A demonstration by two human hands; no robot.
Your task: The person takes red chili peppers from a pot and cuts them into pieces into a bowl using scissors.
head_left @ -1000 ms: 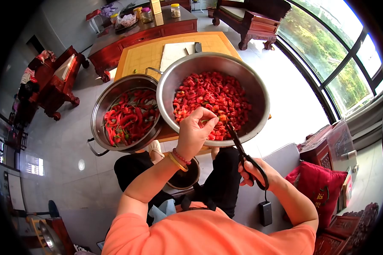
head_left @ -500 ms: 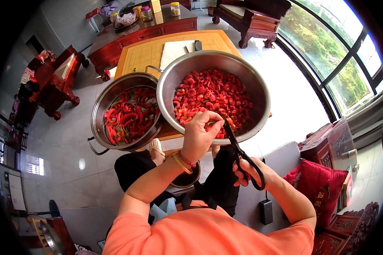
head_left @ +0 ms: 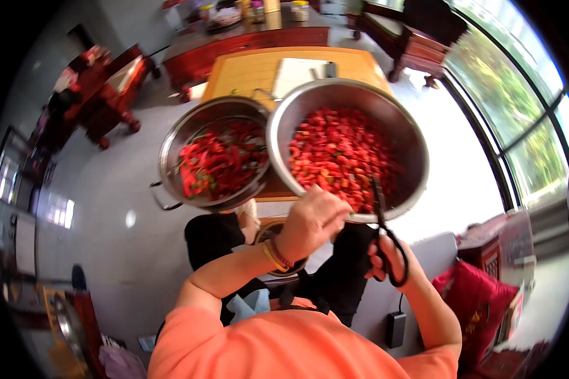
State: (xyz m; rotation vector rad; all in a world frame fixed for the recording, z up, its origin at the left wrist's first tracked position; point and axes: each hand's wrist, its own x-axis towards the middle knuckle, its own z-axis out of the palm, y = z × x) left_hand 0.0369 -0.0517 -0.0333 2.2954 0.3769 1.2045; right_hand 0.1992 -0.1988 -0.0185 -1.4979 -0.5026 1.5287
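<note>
My right hand (head_left: pixel 389 256) grips black scissors (head_left: pixel 382 211), fingers through the handles. The blades point up over the near right rim of a wide steel basin (head_left: pixel 417 145), which holds many cut red chili pieces (head_left: pixel 344 155). My left hand (head_left: pixel 313 221) is pinched at the basin's near rim, a little left of the blades. Whatever sits between its fingertips is too small and blurred to name. Left of the basin, a steel pot (head_left: pixel 169 151) with side handles contains whole red chilies (head_left: pixel 218 161), some with green stems.
Both vessels stand on a wooden table (head_left: pixel 246 66) with a white board (head_left: pixel 294 72) at its far side. Below my left forearm, a dark bowl (head_left: pixel 272 234) sits between my knees. A red cushion (head_left: pixel 474 300) and a black adapter (head_left: pixel 395 328) lie to the right.
The view has swung, shifting the scene rightward. My left hand has drawn back from over the chili pieces toward me, away from the scissors. The blades now point more upright.
</note>
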